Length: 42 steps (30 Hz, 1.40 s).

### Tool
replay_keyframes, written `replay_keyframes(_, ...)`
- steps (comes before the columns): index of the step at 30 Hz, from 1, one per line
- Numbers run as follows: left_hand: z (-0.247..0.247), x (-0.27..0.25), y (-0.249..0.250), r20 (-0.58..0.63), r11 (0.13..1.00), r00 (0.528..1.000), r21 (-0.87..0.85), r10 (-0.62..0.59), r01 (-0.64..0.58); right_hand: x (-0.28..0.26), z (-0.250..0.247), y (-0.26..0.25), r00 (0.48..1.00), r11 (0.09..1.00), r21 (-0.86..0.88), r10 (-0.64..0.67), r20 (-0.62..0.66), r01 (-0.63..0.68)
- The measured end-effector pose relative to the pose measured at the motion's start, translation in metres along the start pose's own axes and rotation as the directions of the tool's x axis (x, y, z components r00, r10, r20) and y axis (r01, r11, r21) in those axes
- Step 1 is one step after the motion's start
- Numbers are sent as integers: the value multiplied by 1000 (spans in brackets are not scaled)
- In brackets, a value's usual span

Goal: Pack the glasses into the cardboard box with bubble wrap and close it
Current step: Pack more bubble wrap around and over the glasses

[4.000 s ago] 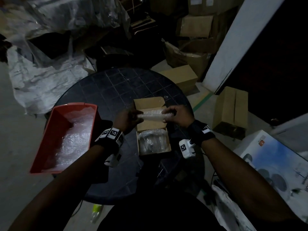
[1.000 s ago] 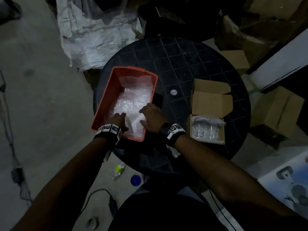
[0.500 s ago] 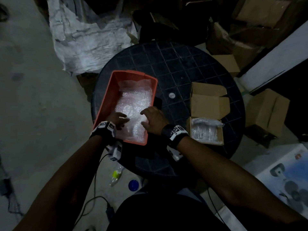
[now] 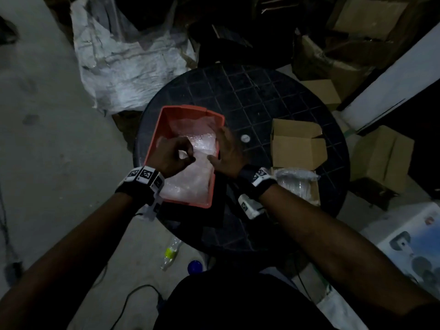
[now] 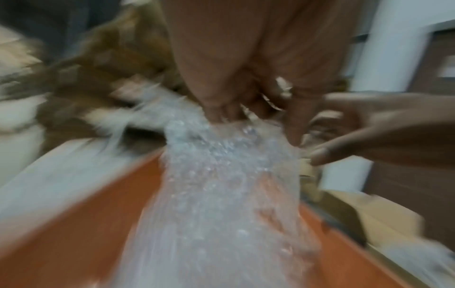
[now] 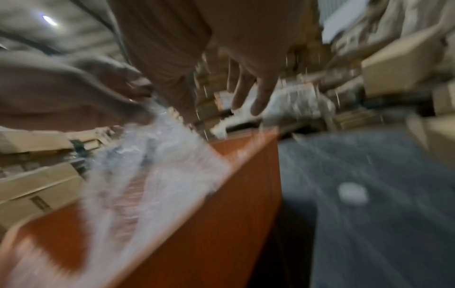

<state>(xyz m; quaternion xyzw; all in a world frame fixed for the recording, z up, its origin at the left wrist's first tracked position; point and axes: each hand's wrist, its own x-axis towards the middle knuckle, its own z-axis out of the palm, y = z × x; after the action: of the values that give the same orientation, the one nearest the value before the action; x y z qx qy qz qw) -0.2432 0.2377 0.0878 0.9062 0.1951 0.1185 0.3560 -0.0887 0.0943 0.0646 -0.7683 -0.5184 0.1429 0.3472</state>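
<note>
- Head view has the left hand (image 4: 172,155) pinching a sheet of bubble wrap (image 4: 204,145) by its top edge, peeling it up out of the orange bin (image 4: 156,141) at the table's left side.
- Half a second ago both hands were down flat in the bin; now the left is raised with the sheet trailing from thumb and forefinger (the blurred left wrist view agrees).
- Right hand (image 4: 226,153) hovers beside the sheet, fingers spread and straight, holding nothing.
- That likely means padding is on its way to the cardboard box (image 4: 296,148), which sits open at the table's right, flaps up, with wrapped glasses (image 4: 296,181) showing in its near end.
- Closing is not yet done.
- Underneath, a round dark table (image 4: 250,96) with a grid pattern.
- Around it: grey floor, a crumpled white sack (image 4: 119,65), more cartons (image 4: 381,153), a printed box (image 4: 414,244).
</note>
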Motion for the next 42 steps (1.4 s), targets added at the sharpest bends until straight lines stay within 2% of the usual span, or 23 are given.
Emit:
replay_keyframes(2, -16, 3, 22, 151, 976, 968, 53, 200, -210, 17, -12, -4, 983, 974, -151, -156, 95, 169)
replay_keyframes(4, -26, 6, 40, 240, 937, 919, 83, 312, -339, 24, -25, -12, 947, 945, -215, -189, 258, 247)
replay_keyframes(7, -39, 6, 60, 277, 900, 875, 64, 398, -430, 20, -45, -35, 903, 971, -75, -179, 390, 225)
replay_keyframes(9, -49, 5, 69, 282, 884, 859, 69, 427, -462, 18, -56, -40, 883, 951, 19, -295, 364, 310)
replay_keyframes(11, -54, 8, 67, 239, 895, 889, 123, 392, -428, 20, -69, -35, 890, 947, 11, -307, 338, 322)
replay_keyframes(13, -57, 12, 61, 146, 939, 948, 163, 281, -303, 18, -83, -23, 927, 979, -78, -150, 344, 188)
replay_keyframes(15, -57, 18, 54, 126, 961, 976, 193, 175, -198, 10, -97, -9, 941, 985, -97, -108, 320, 146)
replay_keyframes(17, -52, 23, 52, 206, 948, 968, 255, 139, -191, 1, -110, 0, 953, 993, -63, -79, 294, 101)
replay_keyframes(19, -43, 29, 56, 305, 952, 947, 250, 98, -179, -9, -125, 9, 961, 996, -84, 4, 275, 20)
replay_keyframes(22, -27, 41, 62, 461, 937, 886, 289, 43, -196, -25, -144, 34, 976, 991, -119, 88, 199, -65)
replay_keyframes(25, -13, 53, 69, 530, 899, 848, 367, 9, -239, -46, -161, 55, 983, 989, -25, 150, 107, -149)
replay_keyframes(27, -3, 59, 71, 499, 905, 867, 376, -15, -201, -58, -171, 67, 963, 964, 87, 238, 127, -250)
replay_keyframes(29, 6, 63, 77, 429, 920, 903, 366, -34, -139, -69, -181, 76, 939, 887, 311, 305, 159, -341)
replay_keyframes(31, 18, 65, 92, 383, 958, 923, 277, -36, -77, -78, -190, 83, 909, 690, 602, 379, 173, -402)
replay_keyframes(32, 23, 67, 102, 361, 975, 932, 212, -11, -71, -82, -195, 89, 892, 614, 674, 422, 161, -412)
replay_keyframes(33, 29, 68, 111, 348, 987, 938, 152, -2, -54, -84, -199, 94, 877, 593, 690, 462, 131, -415)
replay_keyframes(36, 42, 74, 135, 374, 1000, 927, -22, 11, -3, -91, -205, 110, 839, 606, 676, 543, 34, -419)
replay_keyframes(40, 65, 87, 135, 483, 975, 874, -165, -53, 151, -100, -222, 127, 780, 592, 713, 617, -102, -375)
replay_keyframes(42, 77, 95, 134, 488, 971, 867, -144, -99, 192, -107, -234, 139, 742, 571, 750, 650, -165, -333)
